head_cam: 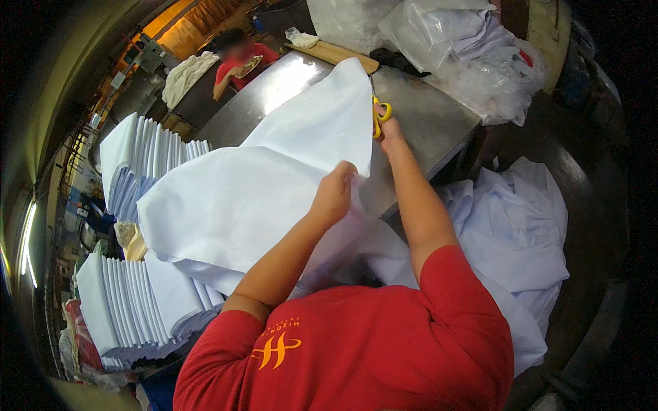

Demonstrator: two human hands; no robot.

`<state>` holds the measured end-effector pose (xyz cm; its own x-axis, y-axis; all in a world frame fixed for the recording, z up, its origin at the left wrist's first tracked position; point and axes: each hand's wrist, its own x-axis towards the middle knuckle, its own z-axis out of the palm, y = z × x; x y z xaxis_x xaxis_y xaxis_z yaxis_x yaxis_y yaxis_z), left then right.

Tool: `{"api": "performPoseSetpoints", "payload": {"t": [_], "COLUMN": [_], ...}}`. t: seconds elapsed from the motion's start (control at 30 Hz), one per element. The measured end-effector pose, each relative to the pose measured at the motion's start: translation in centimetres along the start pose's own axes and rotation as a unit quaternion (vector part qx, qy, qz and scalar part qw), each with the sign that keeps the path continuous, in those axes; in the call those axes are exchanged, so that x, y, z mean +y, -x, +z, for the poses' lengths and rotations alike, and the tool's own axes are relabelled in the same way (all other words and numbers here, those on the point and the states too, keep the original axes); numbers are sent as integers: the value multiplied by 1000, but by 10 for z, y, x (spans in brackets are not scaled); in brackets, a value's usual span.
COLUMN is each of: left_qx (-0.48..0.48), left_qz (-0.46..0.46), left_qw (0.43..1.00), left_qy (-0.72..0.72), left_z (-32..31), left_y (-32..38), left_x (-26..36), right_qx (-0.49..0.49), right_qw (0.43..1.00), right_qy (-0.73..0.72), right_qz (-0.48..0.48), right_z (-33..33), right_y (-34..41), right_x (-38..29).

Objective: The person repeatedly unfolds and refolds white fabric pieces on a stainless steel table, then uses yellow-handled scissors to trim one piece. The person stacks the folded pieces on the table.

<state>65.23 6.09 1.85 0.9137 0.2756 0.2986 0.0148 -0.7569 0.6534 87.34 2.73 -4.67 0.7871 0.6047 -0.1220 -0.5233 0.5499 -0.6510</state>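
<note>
A large white cloth spreads across the metal table and hangs over its near side towards my body. My left hand grips the cloth close to its right edge. Beyond it, my right hand holds a pair of scissors with yellow handles. The scissors stand at the cloth's right edge, near its far corner. Their blades are mostly hidden, so how far apart they are is not visible.
Stacks of folded white cloth stand at the left. Loose white fabric is heaped at the right. Clear plastic bags sit past the metal table, by a wooden board. A person in red is at the far side.
</note>
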Motion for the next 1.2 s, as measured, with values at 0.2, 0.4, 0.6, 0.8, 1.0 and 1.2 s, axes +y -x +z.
{"api": "performPoseSetpoints", "payload": {"t": [0.2, 0.4, 0.6, 0.8, 1.0, 1.2], "left_qx": [53, 13, -45, -49, -103, 57], "left_qz": [-56, -53, -94, -84, -29, 161], "left_qw": [995, 996, 987, 987, 983, 981], "left_qy": [58, -72, -121, -125, -152, -89], "left_z": [3, 8, 5, -1, -13, -21], "left_y": [-23, -17, -6, 4, 11, 6], "left_x": [-5, 7, 16, 23, 24, 16], "right_qx": [18, -7, -6, -18, 13, 5], "right_qw": [1000, 1000, 1000, 1000, 1000, 999], "right_qy": [8, 26, 2, 16, 21, 13], "right_qz": [21, 15, 8, 14, -17, -29], "right_z": [0, 5, 7, 11, 18, 15], "right_y": [2, 4, 1, 1, -5, -14], "right_x": [3, 5, 3, -5, -18, -29]}}
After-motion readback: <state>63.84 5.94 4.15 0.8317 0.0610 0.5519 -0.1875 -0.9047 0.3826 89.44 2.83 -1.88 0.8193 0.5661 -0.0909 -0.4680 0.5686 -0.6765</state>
